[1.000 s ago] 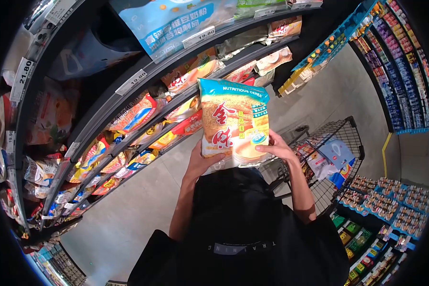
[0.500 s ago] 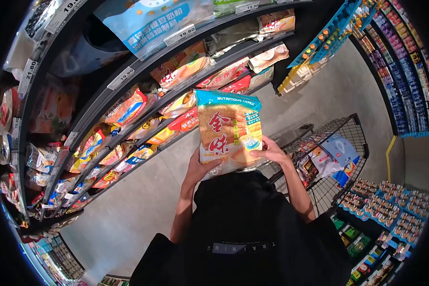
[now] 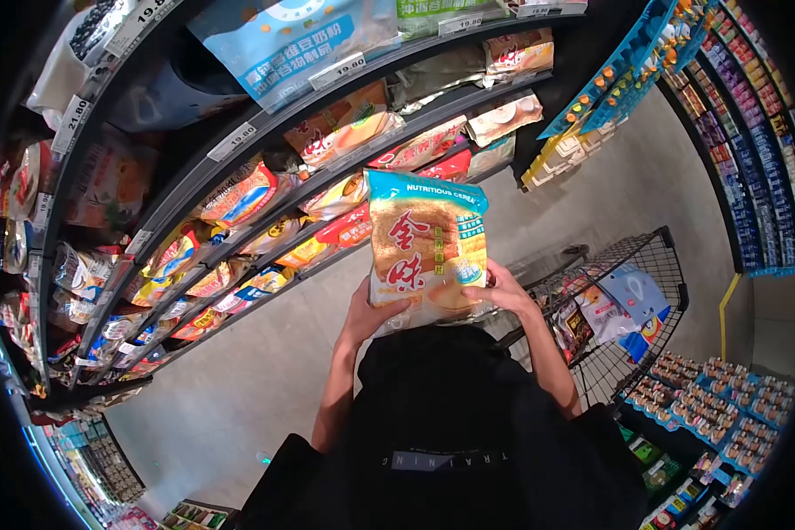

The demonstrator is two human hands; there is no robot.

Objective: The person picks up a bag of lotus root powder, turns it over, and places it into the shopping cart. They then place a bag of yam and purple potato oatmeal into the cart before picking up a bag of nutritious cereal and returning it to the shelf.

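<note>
The person holds a big bag of cereal (image 3: pixel 427 247) up in front of their chest, with the front turned to their face, so the words and the picture can be seen. The left hand (image 3: pixel 368 311) grips the bottom left corner of the bag, fingers shut on its edge. The right hand (image 3: pixel 501 289) holds the right side lower down, with its fingers (image 3: pixel 475 284) pressed flat on the front. Two hands keep the floppy bag upright.

The bag is soft, shiny plastic, a bit puffy, with a blue strip on top, an orange-brown middle and big red letters.

Left of the bag and behind it run dark shelves (image 3: pixel 238 190) full of other crinkly bags and white price tags. Right of the bag stands a black wire cart (image 3: pixel 649 265) with a few packs inside. Under the bag is smooth grey floor (image 3: pixel 230 389).
</note>
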